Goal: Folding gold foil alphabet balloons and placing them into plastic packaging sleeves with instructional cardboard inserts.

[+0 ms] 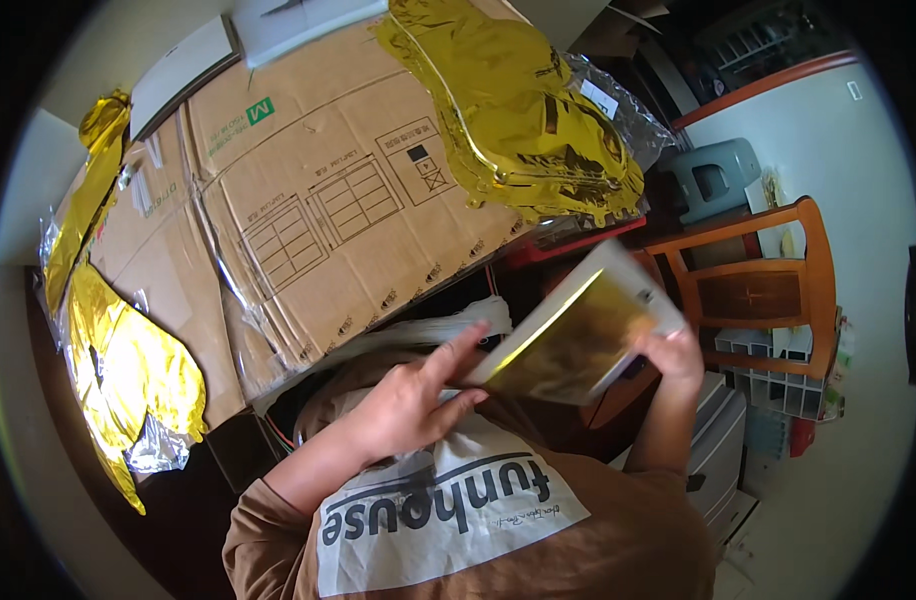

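A flat, clear-fronted packet (568, 335) with folded gold foil inside is tilted in front of my chest, blurred by motion. My right hand (670, 355) grips its right edge, thumb across the front. On the packet's other side is my left hand (413, 405), its index finger stretched out and its thumb apart. The packet's left corner comes close to the gap between them, and I cannot tell whether they touch. Beyond my hands, a gold foil balloon (518, 100), uninflated and crumpled, lies on a large brown cardboard box (308, 170).
More gold foil (133, 365) drapes over the box's left end, with clear plastic (160, 445) beneath it. A wooden chair (808, 290) stands at the right, near a grey-green plastic stool (713, 180). Grey drawers (713, 450) are by my right elbow.
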The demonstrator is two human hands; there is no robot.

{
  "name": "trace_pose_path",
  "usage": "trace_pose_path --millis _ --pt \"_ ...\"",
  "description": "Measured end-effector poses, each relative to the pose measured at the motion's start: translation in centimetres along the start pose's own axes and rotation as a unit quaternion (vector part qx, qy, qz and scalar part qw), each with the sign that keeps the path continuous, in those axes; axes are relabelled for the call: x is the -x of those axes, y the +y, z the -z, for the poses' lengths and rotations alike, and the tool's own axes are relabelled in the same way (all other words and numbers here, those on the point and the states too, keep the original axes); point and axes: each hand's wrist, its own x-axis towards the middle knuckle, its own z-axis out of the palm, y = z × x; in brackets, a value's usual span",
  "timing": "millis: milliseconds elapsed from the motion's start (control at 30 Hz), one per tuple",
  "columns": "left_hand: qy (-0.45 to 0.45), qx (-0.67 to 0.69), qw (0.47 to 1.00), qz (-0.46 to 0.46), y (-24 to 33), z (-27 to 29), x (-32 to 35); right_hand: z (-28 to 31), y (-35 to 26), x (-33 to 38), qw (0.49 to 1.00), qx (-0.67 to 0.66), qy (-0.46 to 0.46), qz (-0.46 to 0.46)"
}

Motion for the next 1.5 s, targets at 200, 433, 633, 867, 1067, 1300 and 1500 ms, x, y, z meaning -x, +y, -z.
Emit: trace_pose_path --millis 200,433,633,867,1067,1300,1500 --pt "0.001 -0.066 0.995 0.074 -6.2 1.8 3.0 14.1 6.9 -2.3 0.922 0.029 0.373 -0.098" --pt "0.149 -0.087 0.963 0.206 -4.0 6.1 9.3 12.9 17.2 -24.4 0.914 0.012 0.406 0.007" --pt "0.304 -0.122 0.921 0.209 -0.1 11.1 15.7 10.8 22.3 -30.3 0.806 0.355 0.467 -0.081" --pt "0.403 -0.44 0.777 0.2 -3.8 13.2 22.6 11.3 15.1 -22.9 0.602 0.393 0.662 0.211" --pt "0.331 -0.558 0.759 0.06 -6.3 14.7 23.8 -7.8 -3.7 -15.7 0.665 0.295 0.517 0.451" --pt "0.281 -0.564 0.776 0.036 -6.0 15.8 23.0 -38.5 -5.7 -18.3 0.774 0.398 -0.174 0.461" --pt "0.31 -0.517 0.797 0.035 -6.0 16.8 22.2 -49.4 -2.1 -20.2 0.643 0.412 -0.388 0.515"
